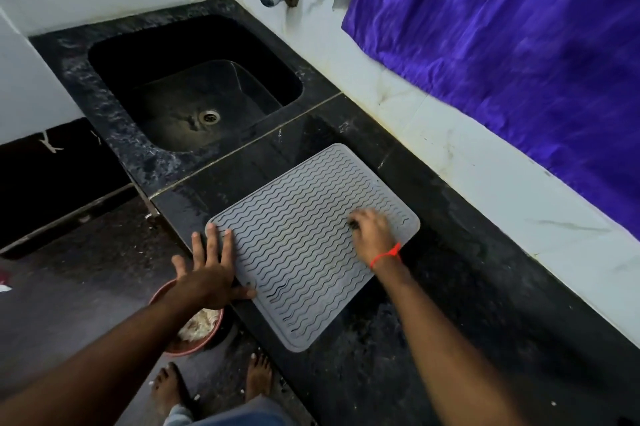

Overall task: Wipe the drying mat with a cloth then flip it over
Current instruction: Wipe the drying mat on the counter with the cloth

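We have the grey drying mat [313, 245] lying flat on the black counter [467, 287], at about 4 o'clock from the sink [194, 86]. Our left hand [207, 269] is spread open, pinning the mat's 9 o'clock edge. Our right hand [372, 235] is curled and pressing near the 2 o'clock corner; something small and dark shows under its fingers, but we cannot tell whether it is the cloth. We judge wiping goes best along the wavy ridges, anchor held firm. No writing is readable.

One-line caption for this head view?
Left hand steadies grey mat on counter; right hand wipes it.
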`<state>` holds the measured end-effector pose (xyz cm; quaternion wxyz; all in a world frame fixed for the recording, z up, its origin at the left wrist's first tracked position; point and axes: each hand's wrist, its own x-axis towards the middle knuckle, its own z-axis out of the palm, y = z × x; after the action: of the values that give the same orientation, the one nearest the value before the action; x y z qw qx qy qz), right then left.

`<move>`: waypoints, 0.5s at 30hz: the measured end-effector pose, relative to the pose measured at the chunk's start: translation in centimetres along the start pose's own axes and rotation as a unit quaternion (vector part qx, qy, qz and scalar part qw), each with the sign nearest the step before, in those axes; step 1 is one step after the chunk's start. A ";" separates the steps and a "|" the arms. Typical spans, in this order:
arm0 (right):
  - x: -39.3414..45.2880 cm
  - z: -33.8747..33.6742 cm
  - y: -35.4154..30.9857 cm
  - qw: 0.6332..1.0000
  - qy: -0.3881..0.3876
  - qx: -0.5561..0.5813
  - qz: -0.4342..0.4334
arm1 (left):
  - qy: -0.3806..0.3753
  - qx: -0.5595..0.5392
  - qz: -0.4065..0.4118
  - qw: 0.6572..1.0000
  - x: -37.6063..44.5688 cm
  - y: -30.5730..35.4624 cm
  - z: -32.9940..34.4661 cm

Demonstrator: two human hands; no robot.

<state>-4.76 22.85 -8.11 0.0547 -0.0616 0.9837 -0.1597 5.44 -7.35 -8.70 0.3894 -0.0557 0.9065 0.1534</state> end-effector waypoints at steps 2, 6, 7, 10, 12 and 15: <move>-3.8 1.4 -3.5 0.998 -0.001 -0.006 -0.056 | -0.003 -0.001 -0.005 1.000 0.0 0.3 -0.3; -10.8 4.4 -9.7 0.988 -0.054 0.029 -0.141 | -0.011 -0.010 -0.023 1.000 -0.1 1.3 -0.8; -12.0 4.8 -10.9 0.983 -0.071 0.048 -0.160 | -0.013 -0.010 -0.026 1.000 -0.1 1.3 -0.8; -12.5 4.8 -12.0 0.958 -0.170 0.164 -0.159 | -0.016 -0.008 -0.035 0.999 -0.1 1.1 -0.9; -9.9 2.9 -10.6 0.921 -0.262 0.267 -0.113 | -0.013 0.000 -0.040 0.999 0.1 0.5 -0.9; -3.4 -0.2 -6.2 0.930 -0.197 0.310 -0.016 | 0.004 0.002 -0.037 0.999 0.2 -0.3 -0.4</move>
<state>-0.84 17.58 -5.63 0.2615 -0.0874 0.8535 -0.4421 5.13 -7.74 -8.63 0.3913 -0.0895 0.9056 0.1370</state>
